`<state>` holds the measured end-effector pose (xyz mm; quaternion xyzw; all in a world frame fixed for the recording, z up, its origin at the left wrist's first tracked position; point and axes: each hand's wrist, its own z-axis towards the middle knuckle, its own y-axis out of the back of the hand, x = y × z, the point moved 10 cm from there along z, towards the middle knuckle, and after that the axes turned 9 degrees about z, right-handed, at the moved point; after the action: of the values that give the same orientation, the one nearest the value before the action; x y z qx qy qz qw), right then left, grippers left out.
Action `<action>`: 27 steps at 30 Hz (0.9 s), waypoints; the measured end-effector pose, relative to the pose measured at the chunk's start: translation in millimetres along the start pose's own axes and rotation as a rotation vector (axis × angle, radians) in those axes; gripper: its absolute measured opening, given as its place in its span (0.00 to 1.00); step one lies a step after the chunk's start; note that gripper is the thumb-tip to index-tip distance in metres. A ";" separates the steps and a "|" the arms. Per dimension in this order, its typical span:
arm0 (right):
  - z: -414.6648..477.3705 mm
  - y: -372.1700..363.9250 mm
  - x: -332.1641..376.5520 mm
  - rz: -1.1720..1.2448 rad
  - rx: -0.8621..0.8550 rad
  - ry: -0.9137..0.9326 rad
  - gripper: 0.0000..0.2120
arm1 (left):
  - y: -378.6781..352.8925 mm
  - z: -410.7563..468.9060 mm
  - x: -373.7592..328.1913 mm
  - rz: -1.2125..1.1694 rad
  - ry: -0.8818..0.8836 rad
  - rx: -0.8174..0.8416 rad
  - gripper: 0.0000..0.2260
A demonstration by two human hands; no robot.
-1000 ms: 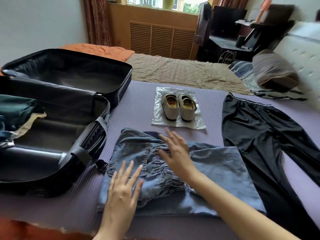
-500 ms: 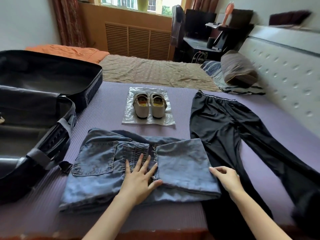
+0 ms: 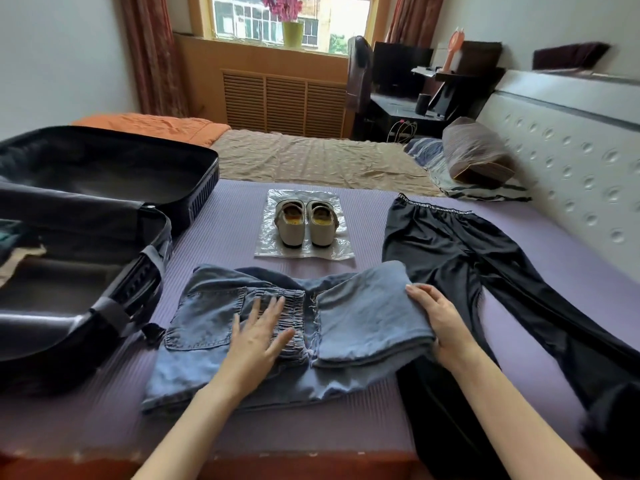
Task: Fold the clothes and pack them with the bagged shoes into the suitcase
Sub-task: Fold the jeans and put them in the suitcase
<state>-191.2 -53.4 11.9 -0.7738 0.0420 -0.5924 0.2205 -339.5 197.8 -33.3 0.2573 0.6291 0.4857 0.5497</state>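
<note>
The left hand [image 3: 258, 336] is pressing flat, fingers spread, on the jeans [image 3: 360, 317]. The right hand [image 3: 441, 323] is gripping their folded edge; shoes [image 3: 304, 225] are lying beyond both hands.

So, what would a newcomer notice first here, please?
Probably the half-folded denim trousers at front centre: the left hand lies flat on them, the right hand grips their folded end. Beyond, pale shoes stand on a plastic bag; an open suitcase lies left.
</note>
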 end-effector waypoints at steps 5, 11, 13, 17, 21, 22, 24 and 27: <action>-20.4 -105.4 15.0 0.022 0.198 0.067 0.06 | 24.7 -33.1 55.6 0.085 0.216 -0.037 0.49; -61.4 -244.1 -33.3 -0.189 0.373 0.241 0.08 | 45.1 -96.4 132.9 -0.403 0.466 -0.275 0.58; -66.0 -276.1 -75.7 -0.351 0.379 0.235 0.07 | 44.1 -105.4 142.3 -0.706 0.467 -0.323 0.59; -72.3 -293.5 -155.6 -0.888 0.343 0.235 0.05 | 41.3 -102.7 142.6 -1.065 0.495 -0.288 0.48; -79.1 -294.3 -191.4 -1.146 0.437 0.223 0.18 | 41.9 -103.4 154.0 -1.075 0.547 -0.305 0.37; -78.5 -295.5 -195.1 -1.146 0.480 0.184 0.20 | 42.0 -103.4 157.6 -1.061 0.537 -0.313 0.39; -72.3 -292.3 -202.8 -1.066 0.539 0.061 0.23 | 44.1 -103.2 160.5 -1.015 0.525 -0.328 0.34; -68.2 -293.0 -210.0 -0.923 0.622 -0.026 0.24 | 43.7 -98.7 156.5 -0.911 0.508 -0.309 0.25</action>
<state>-374.4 258.7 -48.5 -0.6174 -0.4808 -0.6026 0.1564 -482.9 317.0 -70.8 -0.2505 0.7112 0.3323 0.5666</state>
